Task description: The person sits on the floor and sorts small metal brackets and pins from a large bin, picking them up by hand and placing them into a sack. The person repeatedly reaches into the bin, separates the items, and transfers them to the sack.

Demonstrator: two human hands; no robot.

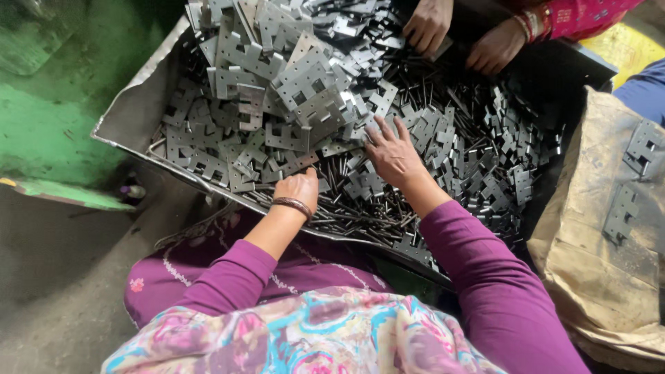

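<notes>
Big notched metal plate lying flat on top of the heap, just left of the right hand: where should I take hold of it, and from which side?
Probably by its near edge, coming from above. The notched metal plate lies nearly flat on the heap of plates, so that edge can be lifted. The right hand rests spread close by; the left hand is curled at the tray rim.

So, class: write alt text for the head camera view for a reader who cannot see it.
A person's right hand lies spread on a heap of flat metal hinge plates and thin pins in a tray, while the left hand is curled at its near edge. Another person's hands reach in opposite.
</notes>
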